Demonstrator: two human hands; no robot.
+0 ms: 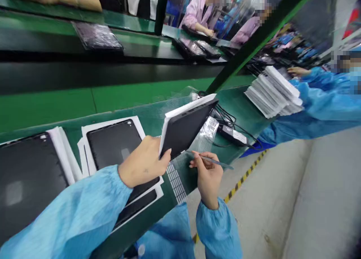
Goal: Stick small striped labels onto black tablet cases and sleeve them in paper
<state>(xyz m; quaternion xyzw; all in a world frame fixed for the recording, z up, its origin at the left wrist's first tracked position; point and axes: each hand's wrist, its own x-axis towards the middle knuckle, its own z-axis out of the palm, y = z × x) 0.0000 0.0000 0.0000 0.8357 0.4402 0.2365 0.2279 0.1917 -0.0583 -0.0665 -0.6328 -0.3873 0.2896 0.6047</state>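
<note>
1. The left hand point(145, 161) grips a dark tablet shell point(187, 129) by its lower left corner, thumb on the face towards the wearer; a white sheet point(191, 105) backs it.
2. The shell is held tilted up above the counter point(158, 210), extending up and right from the left hand, and up and left of the right hand point(208, 178).
3. The right hand pinches a slim tweezer-like tool point(217, 162), its tip near the shell's lower edge; contact cannot be told.
4. Another dark shell point(113, 138) lies beneath the left wrist.
5. A black power adapter point(232, 134) lies beyond the right hand.
</note>
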